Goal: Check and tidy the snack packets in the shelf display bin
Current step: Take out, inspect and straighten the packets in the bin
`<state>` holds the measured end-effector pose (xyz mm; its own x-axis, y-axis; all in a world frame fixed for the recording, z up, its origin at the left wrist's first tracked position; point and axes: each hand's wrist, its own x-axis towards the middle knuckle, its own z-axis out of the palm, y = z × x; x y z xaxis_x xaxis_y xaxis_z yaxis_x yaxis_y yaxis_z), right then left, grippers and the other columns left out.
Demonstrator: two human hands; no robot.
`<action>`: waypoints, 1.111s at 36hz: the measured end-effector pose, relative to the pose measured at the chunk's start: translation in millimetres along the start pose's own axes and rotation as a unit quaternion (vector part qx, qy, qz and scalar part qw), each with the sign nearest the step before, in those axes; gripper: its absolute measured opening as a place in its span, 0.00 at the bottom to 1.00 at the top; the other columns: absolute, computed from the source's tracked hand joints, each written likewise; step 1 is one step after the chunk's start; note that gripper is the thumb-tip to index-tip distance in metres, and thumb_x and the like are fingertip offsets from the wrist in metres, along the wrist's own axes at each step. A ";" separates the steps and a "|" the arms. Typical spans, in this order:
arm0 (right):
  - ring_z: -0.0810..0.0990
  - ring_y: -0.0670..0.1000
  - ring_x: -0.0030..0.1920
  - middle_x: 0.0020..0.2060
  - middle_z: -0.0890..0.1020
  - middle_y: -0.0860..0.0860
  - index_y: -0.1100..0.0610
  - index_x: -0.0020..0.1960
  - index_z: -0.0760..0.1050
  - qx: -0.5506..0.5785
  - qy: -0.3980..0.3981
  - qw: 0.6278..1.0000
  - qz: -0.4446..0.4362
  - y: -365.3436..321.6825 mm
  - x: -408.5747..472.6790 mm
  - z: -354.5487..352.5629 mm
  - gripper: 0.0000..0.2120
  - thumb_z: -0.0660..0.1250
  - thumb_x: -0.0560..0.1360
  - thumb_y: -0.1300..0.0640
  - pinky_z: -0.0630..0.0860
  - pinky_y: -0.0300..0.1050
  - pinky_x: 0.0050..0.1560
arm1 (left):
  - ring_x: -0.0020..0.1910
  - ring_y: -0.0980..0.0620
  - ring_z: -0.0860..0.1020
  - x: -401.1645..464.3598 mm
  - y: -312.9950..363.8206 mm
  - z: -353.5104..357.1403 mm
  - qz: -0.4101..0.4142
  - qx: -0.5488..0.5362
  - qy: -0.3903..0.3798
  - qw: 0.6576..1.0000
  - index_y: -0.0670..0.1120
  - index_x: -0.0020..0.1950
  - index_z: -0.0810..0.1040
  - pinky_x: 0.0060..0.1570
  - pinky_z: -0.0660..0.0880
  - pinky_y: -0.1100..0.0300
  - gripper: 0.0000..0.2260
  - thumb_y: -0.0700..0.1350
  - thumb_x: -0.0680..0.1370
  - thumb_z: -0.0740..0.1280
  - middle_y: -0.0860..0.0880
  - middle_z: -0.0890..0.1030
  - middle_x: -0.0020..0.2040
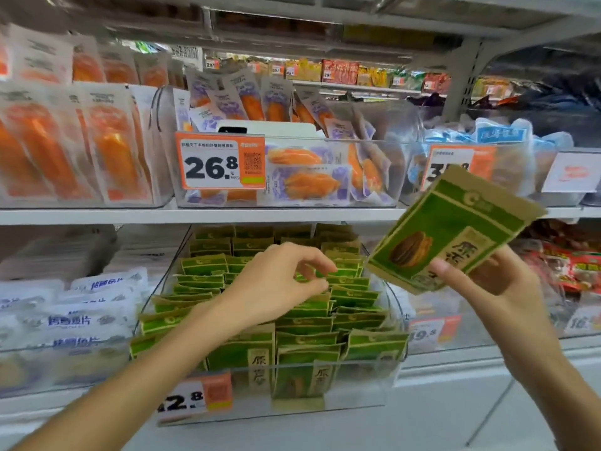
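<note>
A clear plastic display bin on the lower shelf holds several rows of green and tan snack packets, standing upright. My right hand grips one such packet by its lower corner, lifted and tilted to the right of the bin, its front with a seed picture facing me. My left hand hovers over the middle rows, fingers loosely curled with fingertips near the packet tops; it holds nothing that I can see.
An orange price tag hangs on the bin's front. White fish-snack bags fill the bin to the left. Above, a clear bin of orange and purple packets carries a 26.8 tag. Red packets sit far right.
</note>
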<state>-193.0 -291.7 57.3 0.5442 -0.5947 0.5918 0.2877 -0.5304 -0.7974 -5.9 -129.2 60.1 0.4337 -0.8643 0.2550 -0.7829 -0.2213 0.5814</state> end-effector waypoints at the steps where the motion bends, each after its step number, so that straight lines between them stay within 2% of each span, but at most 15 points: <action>1: 0.83 0.40 0.43 0.41 0.86 0.41 0.53 0.50 0.77 0.010 0.006 1.000 0.026 7.5 1.7 -1.6 0.12 0.71 0.67 0.59 0.78 0.31 0.44 | 0.50 0.67 0.77 6.1 -0.6 1.5 0.004 0.020 -0.026 0.999 0.59 0.57 0.80 0.58 0.77 0.58 0.09 0.49 0.77 0.70 0.63 0.80 0.54; 6: 0.84 0.44 0.45 0.42 0.86 0.45 0.54 0.52 0.78 0.041 0.041 0.991 0.117 32.7 3.9 -6.1 0.16 0.71 0.64 0.54 0.77 0.31 0.42 | 0.53 0.63 0.77 34.3 2.9 12.5 0.045 0.136 -0.120 0.982 0.58 0.61 0.80 0.48 0.72 0.65 0.13 0.54 0.77 0.70 0.59 0.81 0.58; 9: 0.84 0.52 0.50 0.45 0.86 0.51 0.57 0.53 0.77 0.040 0.052 0.986 0.153 43.6 3.2 -8.4 0.23 0.75 0.62 0.48 0.78 0.47 0.54 | 0.50 0.60 0.76 48.3 9.3 19.8 0.066 0.180 -0.143 0.971 0.56 0.62 0.80 0.42 0.67 0.66 0.15 0.56 0.76 0.70 0.58 0.81 0.54; 11: 0.83 0.54 0.52 0.48 0.85 0.53 0.56 0.54 0.77 0.038 0.048 0.984 0.165 49.4 3.9 -9.2 0.36 0.79 0.55 0.35 0.78 0.54 0.56 | 0.46 0.59 0.74 55.0 11.2 23.7 0.073 0.211 -0.150 0.963 0.55 0.60 0.81 0.42 0.66 0.63 0.15 0.57 0.75 0.71 0.59 0.77 0.46; 13: 0.83 0.53 0.53 0.49 0.85 0.52 0.53 0.54 0.77 0.051 0.047 0.983 0.173 53.7 6.4 -9.3 0.43 0.79 0.46 0.30 0.79 0.53 0.55 | 0.43 0.60 0.72 61.0 9.1 27.7 0.079 0.221 -0.150 0.960 0.55 0.56 0.83 0.37 0.64 0.65 0.13 0.57 0.74 0.72 0.61 0.73 0.41; 15: 0.83 0.53 0.53 0.49 0.85 0.53 0.54 0.54 0.77 0.065 0.033 0.982 0.175 56.3 9.7 -8.2 0.44 0.79 0.47 0.30 0.79 0.51 0.56 | 0.42 0.61 0.73 64.2 4.7 30.2 0.079 0.212 -0.151 0.962 0.54 0.53 0.84 0.33 0.63 0.69 0.09 0.56 0.75 0.71 0.60 0.75 0.41; 18: 0.83 0.53 0.53 0.50 0.85 0.54 0.59 0.58 0.77 0.054 0.008 0.985 0.166 57.4 12.1 -5.2 0.46 0.78 0.50 0.30 0.78 0.50 0.57 | 0.44 0.60 0.75 65.2 -2.6 30.5 0.081 0.219 -0.124 0.964 0.54 0.54 0.84 0.39 0.67 0.67 0.09 0.54 0.78 0.68 0.58 0.80 0.46; 20: 0.84 0.51 0.52 0.48 0.85 0.54 0.61 0.57 0.77 0.045 -0.009 0.988 0.151 55.3 11.7 -2.8 0.43 0.78 0.54 0.32 0.79 0.42 0.52 | 0.44 0.60 0.75 65.4 -5.6 31.2 0.085 0.231 -0.088 0.965 0.54 0.55 0.83 0.41 0.67 0.64 0.09 0.54 0.78 0.67 0.56 0.82 0.49; 22: 0.84 0.48 0.50 0.46 0.86 0.52 0.60 0.55 0.78 0.050 -0.035 0.988 0.141 51.3 13.0 -1.5 0.28 0.78 0.64 0.42 0.78 0.35 0.46 | 0.44 0.59 0.75 66.5 -6.4 32.8 0.088 0.239 -0.052 0.966 0.54 0.57 0.83 0.40 0.65 0.65 0.10 0.54 0.79 0.66 0.55 0.83 0.50; 24: 0.84 0.46 0.48 0.44 0.86 0.50 0.60 0.54 0.78 0.053 -0.064 0.988 0.130 47.1 14.7 -1.0 0.16 0.72 0.69 0.54 0.77 0.33 0.45 | 0.44 0.58 0.76 68.8 -7.5 33.2 0.086 0.244 -0.026 0.966 0.53 0.58 0.83 0.35 0.63 0.67 0.11 0.55 0.79 0.66 0.56 0.82 0.48; 26: 0.84 0.46 0.46 0.44 0.86 0.50 0.61 0.53 0.77 0.049 -0.085 0.988 0.117 47.2 17.0 -3.3 0.14 0.69 0.68 0.59 0.77 0.32 0.44 | 0.40 0.59 0.71 71.7 -10.3 31.5 0.082 0.242 -0.022 0.967 0.53 0.58 0.83 0.30 0.58 0.69 0.12 0.55 0.79 0.66 0.56 0.81 0.46; 28: 0.84 0.47 0.47 0.44 0.86 0.50 0.62 0.53 0.77 0.043 -0.105 0.988 0.109 48.0 19.9 -4.3 0.15 0.70 0.69 0.56 0.77 0.32 0.44 | 0.40 0.59 0.72 74.5 -14.8 29.4 0.081 0.239 -0.027 0.967 0.54 0.58 0.83 0.30 0.58 0.69 0.12 0.55 0.79 0.66 0.56 0.83 0.49; 31: 0.84 0.45 0.48 0.46 0.86 0.47 0.59 0.54 0.77 0.003 -0.175 0.978 0.116 53.3 26.8 -6.5 0.15 0.70 0.68 0.57 0.77 0.33 0.47 | 0.47 0.56 0.79 76.9 -21.4 27.4 0.083 0.239 -0.020 0.967 0.54 0.57 0.84 0.37 0.66 0.64 0.11 0.55 0.79 0.66 0.56 0.84 0.52; 35: 0.79 0.40 0.54 0.51 0.81 0.35 0.49 0.57 0.75 -0.187 -0.323 0.925 0.066 55.3 38.1 -5.1 0.16 0.70 0.71 0.49 0.72 0.33 0.51 | 0.50 0.56 0.80 80.2 -26.3 23.6 0.088 0.249 0.004 0.965 0.54 0.56 0.84 0.39 0.69 0.63 0.12 0.56 0.79 0.66 0.56 0.84 0.51; 40: 0.78 0.38 0.53 0.49 0.81 0.33 0.38 0.54 0.78 -0.270 -0.315 0.910 -0.028 35.9 51.6 6.0 0.16 0.74 0.67 0.45 0.72 0.33 0.51 | 0.49 0.55 0.81 84.0 -25.2 18.8 0.086 0.248 0.003 0.965 0.54 0.55 0.85 0.41 0.75 0.59 0.11 0.56 0.78 0.67 0.55 0.85 0.51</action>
<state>-149.9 -337.9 58.5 0.9329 -0.1841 0.3096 -0.0078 -0.8697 -0.4936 41.9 -204.7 52.4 0.2803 -0.9053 0.3190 -0.9599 -0.2657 0.0895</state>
